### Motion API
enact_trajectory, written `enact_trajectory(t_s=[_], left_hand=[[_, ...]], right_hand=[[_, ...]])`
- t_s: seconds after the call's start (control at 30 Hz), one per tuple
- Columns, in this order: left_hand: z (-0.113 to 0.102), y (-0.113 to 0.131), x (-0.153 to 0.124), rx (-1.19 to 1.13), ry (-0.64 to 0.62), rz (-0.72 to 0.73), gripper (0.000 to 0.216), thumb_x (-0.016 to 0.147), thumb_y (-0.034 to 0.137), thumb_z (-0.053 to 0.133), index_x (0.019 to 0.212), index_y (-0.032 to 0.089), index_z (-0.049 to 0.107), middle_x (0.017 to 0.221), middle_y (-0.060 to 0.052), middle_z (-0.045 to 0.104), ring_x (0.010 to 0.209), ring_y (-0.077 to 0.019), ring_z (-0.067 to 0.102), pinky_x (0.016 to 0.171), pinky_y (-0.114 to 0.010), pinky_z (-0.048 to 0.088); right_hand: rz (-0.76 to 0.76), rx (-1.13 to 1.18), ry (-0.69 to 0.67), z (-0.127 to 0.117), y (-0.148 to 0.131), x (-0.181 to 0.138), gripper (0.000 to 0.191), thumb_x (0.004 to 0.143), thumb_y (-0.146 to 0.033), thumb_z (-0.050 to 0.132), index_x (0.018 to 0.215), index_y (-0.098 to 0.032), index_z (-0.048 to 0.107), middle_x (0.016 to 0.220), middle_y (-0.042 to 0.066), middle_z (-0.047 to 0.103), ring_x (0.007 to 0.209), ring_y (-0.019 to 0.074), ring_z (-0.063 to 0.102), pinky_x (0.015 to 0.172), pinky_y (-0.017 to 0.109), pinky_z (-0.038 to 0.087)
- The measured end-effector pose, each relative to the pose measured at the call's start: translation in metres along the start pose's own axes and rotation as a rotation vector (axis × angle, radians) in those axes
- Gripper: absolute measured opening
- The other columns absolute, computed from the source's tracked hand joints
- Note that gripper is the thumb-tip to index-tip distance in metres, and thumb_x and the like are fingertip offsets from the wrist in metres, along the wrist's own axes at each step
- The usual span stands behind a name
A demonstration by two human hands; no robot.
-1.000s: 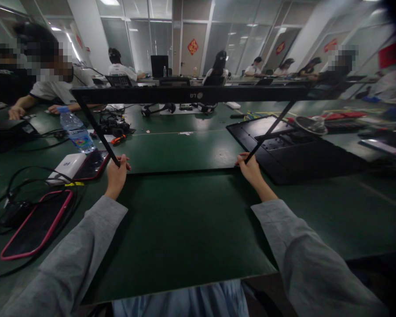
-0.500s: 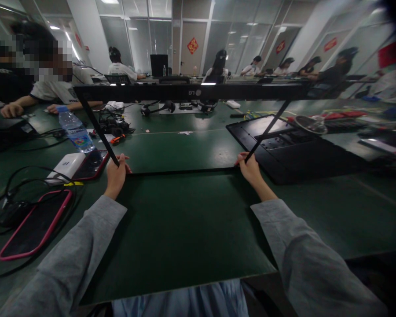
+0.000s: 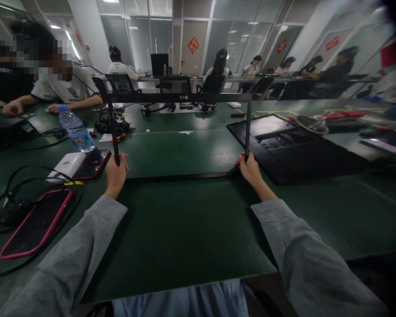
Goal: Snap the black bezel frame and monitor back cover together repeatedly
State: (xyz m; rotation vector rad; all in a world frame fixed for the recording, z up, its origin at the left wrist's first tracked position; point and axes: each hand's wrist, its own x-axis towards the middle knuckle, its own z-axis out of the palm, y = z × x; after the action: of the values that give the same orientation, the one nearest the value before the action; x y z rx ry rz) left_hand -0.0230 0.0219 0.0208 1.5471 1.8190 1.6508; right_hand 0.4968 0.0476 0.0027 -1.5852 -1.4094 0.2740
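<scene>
A thin black monitor bezel with a small pale logo, upside down on its far bar, stands on edge in front of me. The green tabletop shows through its open middle. My left hand is closed around the left side bar near its lower end. Gripping the right side bar at about the same height is my right hand. A black monitor back panel lies on the table just right of my right hand. Fingers of both hands are partly hidden behind the bars.
On the left are a water bottle, a white power bank, a dark phone, and a pink-edged phone with black cables. A metal bowl-shaped piece rests behind the panel. A co-worker sits at the far left.
The bezel's far bar has swung toward me and now appears lower and narrower, so the frame stands more upright. Both hands still hold the side bars in nearly the same places.
</scene>
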Motion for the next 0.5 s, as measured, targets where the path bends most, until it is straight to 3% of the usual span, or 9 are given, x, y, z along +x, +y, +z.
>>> enact_trajectory(t_s=[0.13, 0.33, 0.5], left_hand=[[-0.0002, -0.0097, 0.0057, 0.096, -0.024, 0.007, 0.027, 0.093, 0.038, 0.057, 0.107, 0.018, 0.07, 0.063, 0.003, 0.058, 0.059, -0.0149, 0.057, 0.058, -0.027, 0.041], [0.0009, -0.0066, 0.0044, 0.068, -0.106, -0.114, 0.037, 0.088, 0.035, 0.06, 0.12, 0.018, 0.066, 0.075, 0.002, 0.066, 0.048, -0.0122, 0.052, 0.053, -0.026, 0.041], [0.001, -0.007, 0.0031, 0.108, -0.106, -0.109, 0.023, 0.084, 0.031, 0.062, 0.101, 0.019, 0.071, 0.077, 0.0, 0.07, 0.055, -0.0143, 0.059, 0.058, -0.027, 0.045]], right_hand=[[0.0, -0.032, -0.014, -0.0002, 0.0017, 0.0003, 0.04, 0.091, -0.067, 0.05, 0.093, -0.027, 0.051, 0.074, 0.007, 0.068, 0.08, 0.0292, 0.068, 0.094, 0.051, 0.052], [0.036, 0.006, -0.016, 0.0002, 0.0031, 0.0022, 0.047, 0.086, -0.073, 0.056, 0.092, -0.026, 0.055, 0.073, 0.006, 0.069, 0.079, 0.0281, 0.069, 0.093, 0.05, 0.054], [0.08, 0.027, -0.011, 0.0018, 0.0057, 0.0032, 0.044, 0.082, -0.067, 0.062, 0.094, -0.025, 0.057, 0.074, 0.005, 0.069, 0.079, 0.0271, 0.07, 0.092, 0.049, 0.055]])
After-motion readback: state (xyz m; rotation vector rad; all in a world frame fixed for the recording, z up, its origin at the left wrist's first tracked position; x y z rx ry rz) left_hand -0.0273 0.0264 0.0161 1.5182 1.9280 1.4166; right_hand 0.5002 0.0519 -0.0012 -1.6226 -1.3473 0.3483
